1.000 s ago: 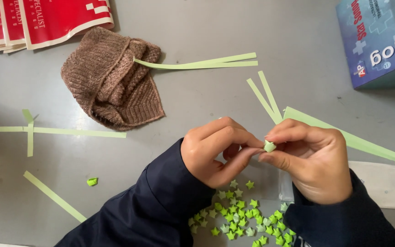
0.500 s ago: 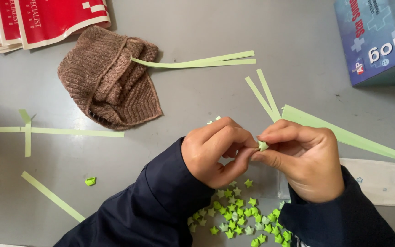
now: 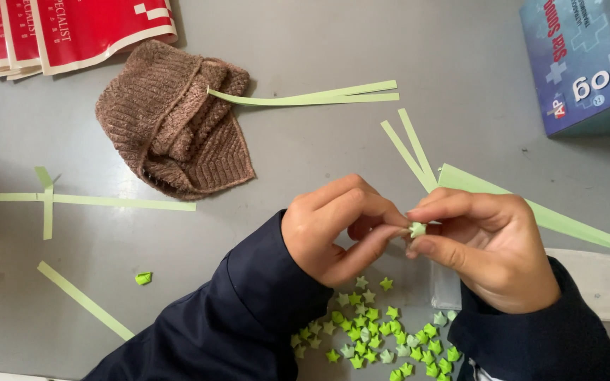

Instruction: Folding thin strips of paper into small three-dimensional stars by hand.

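Grey table [image 3: 474, 85], bare around star [image 3: 416, 229].

Both forearms in dark sleeves come up from the bottom edge. Left hand [image 3: 333, 229] is curled, thumb and forefinger pinched toward the right. Right hand [image 3: 492, 247] faces it, thumb and forefinger pinched too. Fingertips [image 3: 398, 227] of both hands meet, nearly touching.

Left hand [image 3: 337, 229] and right hand [image 3: 485, 247] pinching small green paper star [image 3: 416, 229] together above star pile [image 3: 379, 335] on grey counter [image 3: 319, 155].
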